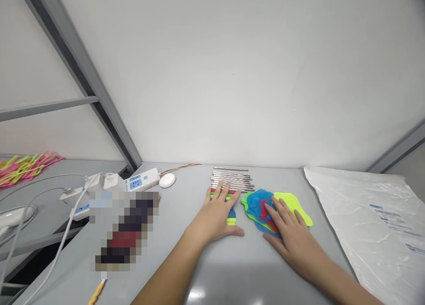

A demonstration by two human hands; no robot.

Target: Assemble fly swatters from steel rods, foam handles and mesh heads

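Observation:
My left hand (pixel 214 217) lies flat with fingers spread over a row of coloured plastic handles (pixel 231 214) in red, green, blue and yellow, partly hidden under it. Just beyond its fingertips, several thin silver metal rods (pixel 232 175) are lined up side by side. To the right, my right hand (pixel 294 234) rests palm down, fingers stretched out, on a loose pile of perforated plastic fly swatter heads (pixel 260 202). Blue, green and red ones overlap there, with a yellow-green head (pixel 290 203) at the pile's right. Neither hand is wrapped around anything.
A white plastic mailing bag (pixel 361 216) covers the table's right side. On the left are a blurred-out phone-like object (pixel 128 232) with a cable, a power strip (pixel 142 179), a round white device (pixel 167 180) and pink and yellow strands (pixel 28 167). A white wall rises behind.

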